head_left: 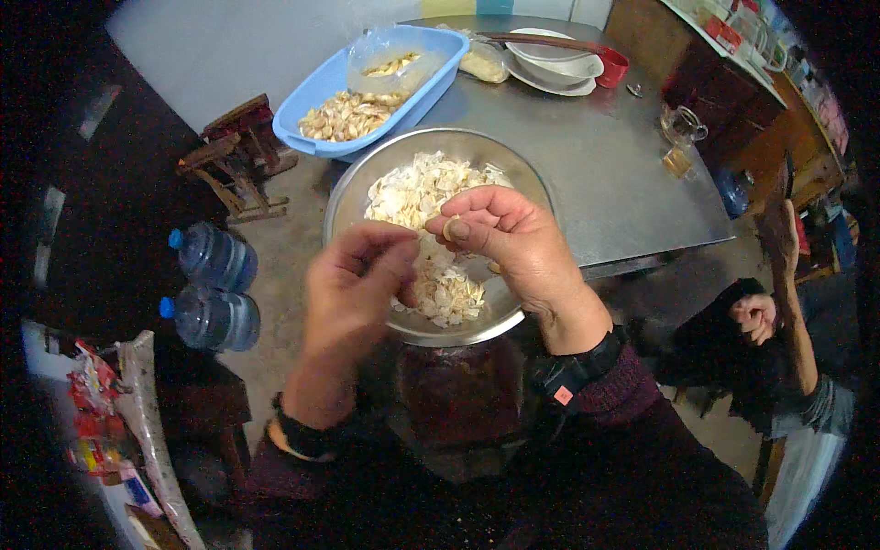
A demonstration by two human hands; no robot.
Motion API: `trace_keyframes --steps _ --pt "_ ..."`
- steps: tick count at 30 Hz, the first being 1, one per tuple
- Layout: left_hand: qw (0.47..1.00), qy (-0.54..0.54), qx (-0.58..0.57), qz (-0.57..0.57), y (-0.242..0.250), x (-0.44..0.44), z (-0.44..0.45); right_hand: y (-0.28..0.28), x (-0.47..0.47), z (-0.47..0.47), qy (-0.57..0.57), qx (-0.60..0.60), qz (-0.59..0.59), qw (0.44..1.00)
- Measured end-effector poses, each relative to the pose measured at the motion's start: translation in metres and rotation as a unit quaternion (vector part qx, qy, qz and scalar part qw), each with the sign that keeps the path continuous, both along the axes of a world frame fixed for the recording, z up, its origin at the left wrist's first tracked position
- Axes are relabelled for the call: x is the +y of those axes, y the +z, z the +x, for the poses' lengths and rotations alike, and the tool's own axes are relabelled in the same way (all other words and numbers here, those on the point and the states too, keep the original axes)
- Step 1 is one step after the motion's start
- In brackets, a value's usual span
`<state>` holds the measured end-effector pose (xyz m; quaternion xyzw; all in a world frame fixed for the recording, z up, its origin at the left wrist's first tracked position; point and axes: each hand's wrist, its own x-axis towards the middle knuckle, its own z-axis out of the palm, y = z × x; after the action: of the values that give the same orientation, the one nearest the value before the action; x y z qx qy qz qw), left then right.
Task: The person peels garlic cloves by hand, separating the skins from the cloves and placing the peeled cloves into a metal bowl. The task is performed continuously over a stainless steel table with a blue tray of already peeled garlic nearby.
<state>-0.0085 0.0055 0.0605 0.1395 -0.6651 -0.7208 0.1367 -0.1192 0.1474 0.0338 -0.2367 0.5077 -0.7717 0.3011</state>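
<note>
My right hand (512,240) pinches a small pale piece (450,228), which looks like a seed or nut in its shell, between thumb and fingertips. Close beside it my left hand (361,275) is blurred, with thumb and fingers curled near each other; whether anything is between them cannot be told. Both hands are above a round stainless steel basin (533,165). A heap of whitish flakes or shells (419,189) fills the far part of the basin, and a smaller heap (450,295) of similar pieces lies at its near side.
A blue plastic tub (426,103) with tan shelled pieces (350,117) and a plastic bag stands beyond the basin. Bowls (560,65), a red cup (612,67) and a glass mug (684,125) are on the metal table (619,199). Water bottles (216,317) lie left; another person's hand (755,317) is right.
</note>
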Motion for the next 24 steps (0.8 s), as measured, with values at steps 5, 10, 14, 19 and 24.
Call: trace_keyframes --steps 5,10,14,19,24 --pt "0.992 0.062 0.087 0.070 -0.044 0.019 -0.004 -0.007 -0.017 0.017 0.007 -0.040 -0.031 0.999" --pt "0.978 0.103 0.170 0.058 -0.061 0.009 -0.010 -0.016 -0.026 0.018 -0.013 -0.047 -0.013 0.999" --pt "0.982 0.079 0.170 0.030 -0.060 0.006 -0.009 -0.016 -0.028 0.022 -0.075 0.056 0.012 0.996" --pt "0.982 0.069 0.163 0.072 -0.056 0.009 -0.008 -0.012 -0.026 0.021 -0.040 -0.018 0.000 0.999" --pt "0.977 0.063 0.153 0.134 -0.052 0.012 -0.005 -0.009 -0.023 0.020 -0.004 -0.043 -0.020 0.999"
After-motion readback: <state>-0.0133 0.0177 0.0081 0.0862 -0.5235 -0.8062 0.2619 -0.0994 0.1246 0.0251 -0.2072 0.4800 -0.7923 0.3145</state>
